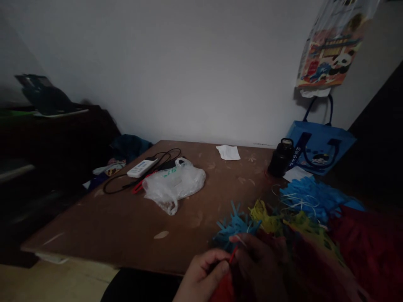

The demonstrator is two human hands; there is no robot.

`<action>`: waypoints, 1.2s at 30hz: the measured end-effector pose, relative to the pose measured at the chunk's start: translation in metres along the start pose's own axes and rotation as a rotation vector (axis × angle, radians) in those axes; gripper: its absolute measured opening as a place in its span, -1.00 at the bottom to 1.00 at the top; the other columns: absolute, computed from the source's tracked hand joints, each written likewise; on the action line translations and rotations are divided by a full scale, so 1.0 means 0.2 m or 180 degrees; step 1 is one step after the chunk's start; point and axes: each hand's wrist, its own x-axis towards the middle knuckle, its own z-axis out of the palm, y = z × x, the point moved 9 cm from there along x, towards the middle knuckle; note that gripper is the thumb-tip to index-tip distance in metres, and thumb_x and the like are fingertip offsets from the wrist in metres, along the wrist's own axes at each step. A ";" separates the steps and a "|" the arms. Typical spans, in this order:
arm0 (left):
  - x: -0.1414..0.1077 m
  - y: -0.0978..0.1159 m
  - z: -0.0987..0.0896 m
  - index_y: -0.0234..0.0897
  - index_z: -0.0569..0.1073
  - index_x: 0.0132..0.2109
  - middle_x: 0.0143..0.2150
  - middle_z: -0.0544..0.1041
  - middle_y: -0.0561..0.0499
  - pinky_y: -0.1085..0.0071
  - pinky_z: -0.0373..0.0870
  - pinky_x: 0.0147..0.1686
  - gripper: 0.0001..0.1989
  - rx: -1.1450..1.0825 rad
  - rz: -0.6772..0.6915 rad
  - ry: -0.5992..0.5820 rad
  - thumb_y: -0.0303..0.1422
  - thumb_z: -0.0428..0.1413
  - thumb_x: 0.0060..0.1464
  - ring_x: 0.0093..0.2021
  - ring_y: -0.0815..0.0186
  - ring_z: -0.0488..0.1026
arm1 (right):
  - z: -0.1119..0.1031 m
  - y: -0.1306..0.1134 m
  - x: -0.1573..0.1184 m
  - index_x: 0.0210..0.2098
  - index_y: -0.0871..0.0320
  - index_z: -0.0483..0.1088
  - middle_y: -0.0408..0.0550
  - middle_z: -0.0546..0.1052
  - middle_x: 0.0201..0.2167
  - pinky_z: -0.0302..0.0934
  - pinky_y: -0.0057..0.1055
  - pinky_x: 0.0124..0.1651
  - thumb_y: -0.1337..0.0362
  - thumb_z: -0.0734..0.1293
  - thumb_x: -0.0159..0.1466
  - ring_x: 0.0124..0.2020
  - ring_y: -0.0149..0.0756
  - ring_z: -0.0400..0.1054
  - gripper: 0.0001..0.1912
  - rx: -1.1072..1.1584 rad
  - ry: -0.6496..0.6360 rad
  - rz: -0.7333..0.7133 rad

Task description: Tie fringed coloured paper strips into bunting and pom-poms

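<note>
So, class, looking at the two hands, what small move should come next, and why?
Probably secure the upper end of the red strip between the right hand's fingertips: the left hand appears to pinch it lower down, and it runs up to the right hand's fingers, but the dim light hides whether they grip it.

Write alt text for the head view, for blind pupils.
The left hand pinches a red strip close to the right hand at a brown table, beside blue fringe. A plastic bag lies left; a bottle stands right.
</note>
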 end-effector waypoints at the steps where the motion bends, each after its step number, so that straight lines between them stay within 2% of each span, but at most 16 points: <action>1: 0.00 0.00 -0.01 -0.29 0.60 -0.29 -0.40 0.55 -0.02 0.44 0.37 -0.28 -0.58 0.0069 0.0062 0.0086 0.02 0.19 0.05 -0.37 0.28 0.42 | 0.00 0.01 0.00 -0.21 0.15 0.55 -0.08 0.61 -0.47 0.38 -0.49 -0.43 0.20 0.34 0.16 -0.47 -0.26 0.52 -0.75 -0.0041 -0.0003 -0.0030; 3: 0.00 0.04 -0.04 -0.27 0.60 -0.29 -0.37 0.57 -0.04 0.45 0.37 -0.25 -0.61 0.0326 0.0271 0.0234 -0.01 0.17 0.08 -0.32 0.25 0.45 | 0.00 0.02 0.00 -0.23 0.16 0.56 -0.03 0.64 -0.32 0.41 -0.43 -0.25 0.25 0.34 0.15 -0.30 -0.21 0.54 -0.77 -0.0161 -0.0040 -0.0073; 5: 0.00 0.07 -0.04 -0.24 0.61 -0.27 -0.33 0.58 -0.04 0.47 0.36 -0.23 -0.66 0.0618 0.0454 0.0300 -0.06 0.15 0.13 -0.28 0.24 0.48 | 0.01 0.01 -0.01 -0.26 0.16 0.56 -0.04 0.63 -0.29 0.40 -0.42 -0.19 0.29 0.33 0.16 -0.26 -0.20 0.54 -0.80 -0.0255 -0.0071 -0.0134; 10: -0.01 0.11 -0.04 -0.20 0.59 -0.22 -0.31 0.58 -0.03 0.48 0.37 -0.22 -0.73 0.0921 0.0641 0.0308 -0.13 0.11 0.19 -0.26 0.25 0.50 | 0.03 -0.05 0.00 -0.32 0.16 0.54 -0.11 0.61 -0.42 0.37 -0.49 -0.30 0.32 0.30 0.16 -0.36 -0.25 0.51 -0.83 -0.0265 -0.0182 -0.0219; 13: -0.01 0.11 -0.04 -0.20 0.58 -0.24 -0.35 0.56 -0.01 0.50 0.36 -0.26 -0.74 0.1042 0.0700 0.0353 -0.16 0.10 0.20 -0.31 0.28 0.48 | 0.04 -0.06 0.01 -0.33 0.15 0.53 -0.11 0.59 -0.42 0.36 -0.49 -0.31 0.30 0.28 0.18 -0.37 -0.26 0.50 -0.83 -0.0208 -0.0192 -0.0144; 17: -0.01 0.13 -0.02 -0.23 0.57 -0.28 -0.38 0.55 -0.03 0.50 0.37 -0.30 -0.73 0.1148 0.0880 0.0343 -0.17 0.09 0.21 -0.34 0.27 0.48 | 0.05 -0.05 0.02 -0.44 0.17 0.45 -0.17 0.50 -0.55 0.28 -0.55 -0.40 0.34 0.23 0.15 -0.48 -0.35 0.40 -0.84 -0.0315 -0.0208 -0.0104; 21: -0.01 0.14 0.00 -0.24 0.56 -0.31 -0.42 0.51 -0.03 0.48 0.38 -0.29 -0.74 0.1439 0.1076 0.0277 -0.21 0.08 0.22 -0.34 0.26 0.46 | 0.05 -0.04 0.02 -0.52 0.11 0.36 -0.22 0.43 -0.62 0.21 -0.57 -0.50 0.36 0.21 0.11 -0.55 -0.38 0.34 -0.87 -0.0508 -0.0073 -0.0247; 26: -0.04 0.19 0.00 -0.19 0.57 -0.21 -0.48 0.50 0.03 0.50 0.36 -0.35 -0.87 0.1930 0.1568 0.0453 -0.30 0.13 0.17 -0.42 0.30 0.44 | 0.03 -0.03 0.00 -0.52 0.08 0.28 -0.21 0.42 -0.61 0.19 -0.54 -0.46 0.33 0.21 0.16 -0.55 -0.38 0.32 -0.86 -0.0891 0.0163 -0.0526; 30: -0.04 0.14 -0.02 -0.19 0.57 -0.24 -0.46 0.53 0.03 0.47 0.38 -0.28 -0.89 0.1868 0.1362 0.0539 -0.32 0.15 0.16 -0.41 0.30 0.46 | 0.03 -0.02 0.00 -0.55 0.10 0.24 -0.23 0.37 -0.65 0.15 -0.54 -0.47 0.26 0.20 0.25 -0.59 -0.42 0.27 -0.76 -0.1268 0.0127 -0.0591; 33: -0.03 0.07 -0.08 -0.23 0.57 -0.32 -0.45 0.53 0.00 0.47 0.39 -0.31 -0.80 0.1249 0.0886 0.0771 -0.20 0.17 0.13 -0.42 0.29 0.45 | 0.04 0.00 0.03 -0.49 0.11 0.32 -0.21 0.43 -0.59 0.18 -0.57 -0.47 0.23 0.23 0.27 -0.53 -0.40 0.33 -0.79 -0.1261 -0.0101 -0.0386; 36: -0.02 -0.02 -0.17 -0.27 0.56 -0.36 -0.44 0.53 -0.01 0.51 0.37 -0.38 -0.67 0.0476 0.0372 0.1143 -0.06 0.24 0.03 -0.40 0.29 0.43 | 0.02 -0.03 0.02 -0.40 0.09 0.38 -0.17 0.50 -0.50 0.25 -0.56 -0.40 0.18 0.15 0.35 -0.44 -0.36 0.41 -0.73 -0.1174 -0.0069 -0.0403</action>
